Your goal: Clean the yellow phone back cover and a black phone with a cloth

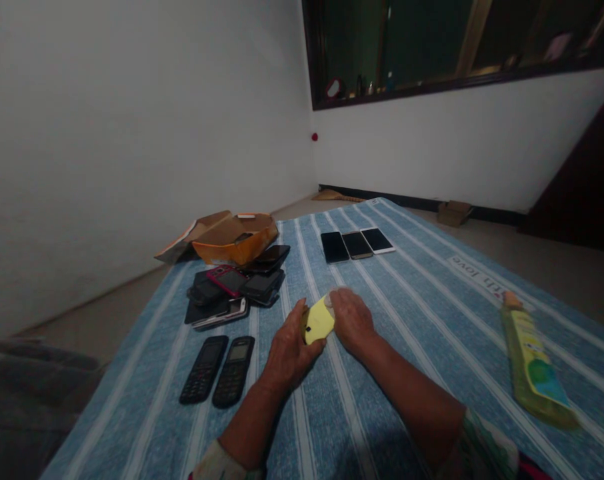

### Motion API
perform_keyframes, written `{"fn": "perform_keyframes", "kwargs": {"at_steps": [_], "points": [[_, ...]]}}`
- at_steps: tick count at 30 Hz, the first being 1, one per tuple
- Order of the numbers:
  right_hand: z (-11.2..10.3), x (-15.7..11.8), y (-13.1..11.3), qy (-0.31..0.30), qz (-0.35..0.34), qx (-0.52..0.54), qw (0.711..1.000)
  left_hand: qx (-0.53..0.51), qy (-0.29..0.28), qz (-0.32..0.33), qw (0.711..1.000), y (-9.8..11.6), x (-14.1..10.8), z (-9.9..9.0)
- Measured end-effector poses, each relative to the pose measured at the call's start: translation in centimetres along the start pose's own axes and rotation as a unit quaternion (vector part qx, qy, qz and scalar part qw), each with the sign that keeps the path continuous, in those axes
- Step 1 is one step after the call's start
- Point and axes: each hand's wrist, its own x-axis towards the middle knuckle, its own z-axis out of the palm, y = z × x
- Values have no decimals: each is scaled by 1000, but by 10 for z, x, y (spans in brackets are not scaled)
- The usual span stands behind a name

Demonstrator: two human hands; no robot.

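head view | forward, downward | striped cloth close, wall beyond

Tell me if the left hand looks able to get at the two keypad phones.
Likely yes: the keypad phones lie uncovered with nothing between them and the left hand, though it holds the yellow phone.

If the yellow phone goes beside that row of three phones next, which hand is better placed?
Probably the right hand: at the yellow phone's right end, it's nearer the row of three phones. The left hand grips the other end, nearer the two keypad phones.
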Motion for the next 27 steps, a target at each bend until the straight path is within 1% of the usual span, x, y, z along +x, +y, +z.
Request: {"fn": "perform_keyframes", "kwargs": {"at_steps": [6, 11, 14, 16, 18, 22, 25, 27], "points": [[1, -6, -6, 23, -30, -5, 999, 7, 6, 10, 1000, -2, 0, 1], [5, -14, -19, 28, -97, 11, 995, -4, 10, 9, 1000, -2, -1, 0], [5, -16, -23, 15, -117, 26, 993, -10, 2, -2, 1000, -1, -2, -1], [2, -16, -19, 0, -123, 29, 992, -4, -2, -7, 1000, 1, -3, -2], [-3, -17, -9, -6, -113, 23, 993, 6, -5, -13, 1000, 2, -4, -2], [-6, -26, 12, 7, -77, 0, 997, 21, 3, -16, 1000, 5, -5, -1], [-1, -37, 18, 27, -85, -7, 996, 33, 14, -16, 999, 7, -6, 0], [2, -42, 17, 37, -107, 3, 994, 45, 21, -23, 998, 8, -7, 2]]}}
